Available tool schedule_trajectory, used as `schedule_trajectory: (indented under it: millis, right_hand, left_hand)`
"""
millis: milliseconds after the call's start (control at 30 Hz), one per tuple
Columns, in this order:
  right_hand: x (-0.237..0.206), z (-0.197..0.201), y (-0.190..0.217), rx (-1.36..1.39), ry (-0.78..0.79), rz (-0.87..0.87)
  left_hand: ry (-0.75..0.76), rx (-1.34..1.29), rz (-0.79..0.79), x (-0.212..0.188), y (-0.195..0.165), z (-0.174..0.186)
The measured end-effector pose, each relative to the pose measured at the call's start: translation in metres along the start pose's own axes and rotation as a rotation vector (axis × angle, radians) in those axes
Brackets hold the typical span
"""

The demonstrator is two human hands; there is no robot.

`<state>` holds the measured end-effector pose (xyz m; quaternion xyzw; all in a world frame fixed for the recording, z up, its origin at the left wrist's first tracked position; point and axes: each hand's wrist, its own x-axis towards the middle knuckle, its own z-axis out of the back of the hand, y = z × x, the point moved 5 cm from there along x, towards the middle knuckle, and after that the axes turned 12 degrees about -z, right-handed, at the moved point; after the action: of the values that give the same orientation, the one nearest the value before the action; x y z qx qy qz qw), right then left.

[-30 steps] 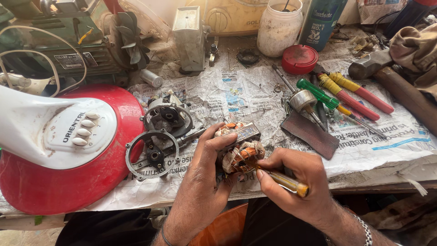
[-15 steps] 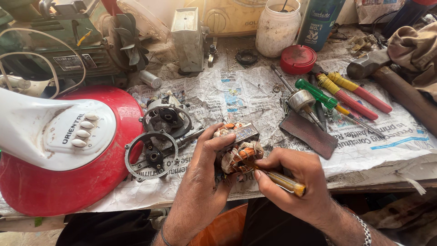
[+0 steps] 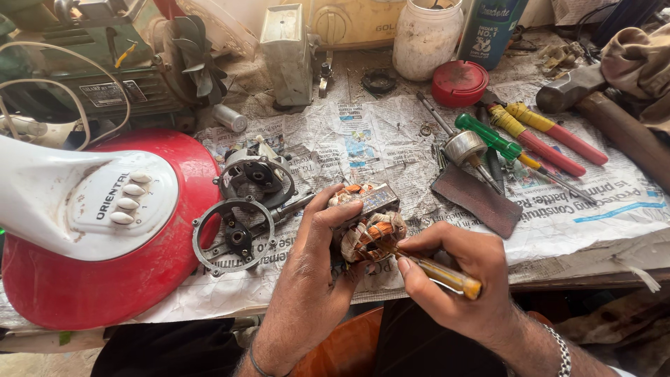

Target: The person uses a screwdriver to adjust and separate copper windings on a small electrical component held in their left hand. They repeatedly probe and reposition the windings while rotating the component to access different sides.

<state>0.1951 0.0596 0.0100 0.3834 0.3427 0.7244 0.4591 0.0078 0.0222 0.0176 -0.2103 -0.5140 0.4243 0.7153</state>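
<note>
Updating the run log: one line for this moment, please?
left hand: grips motor stator | right hand: holds yellow-handled screwdriver, tip at copper windings | nearby: motor end covers

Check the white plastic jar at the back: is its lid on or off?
Off. The white jar stands upright with an open mouth, and a red lid lies on the newspaper beside it. Whether that lid fits it, cannot tell.

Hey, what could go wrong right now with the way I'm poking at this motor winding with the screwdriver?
1. The screwdriver in your right hand has its tip in the copper winding; a slip could nick the wire.
2. Your left hand grips the winding right by the tip, so a slip may jab a finger.
3. You are working at the table edge; a dropped part would likely fall off.
</note>
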Motion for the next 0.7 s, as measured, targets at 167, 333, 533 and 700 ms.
schedule_trajectory:
  millis: [167, 333, 533, 700]
  right_hand:
    - [-0.001, 0.0, 0.006, -0.053, -0.018, 0.07]
    - [0.0, -0.002, 0.008, -0.072, -0.019, 0.098]
    - [-0.001, -0.004, 0.017, -0.125, -0.031, 0.224]
    - [-0.002, -0.007, 0.022, -0.144, -0.002, 0.312]
  left_hand:
    - [0.007, -0.023, 0.033, 0.0, 0.001, -0.001]
    - [-0.006, -0.007, -0.002, 0.0, 0.001, 0.001]
    - [-0.027, 0.017, -0.044, 0.001, -0.002, 0.001]
    - [-0.024, 0.006, -0.04, 0.002, -0.001, 0.001]
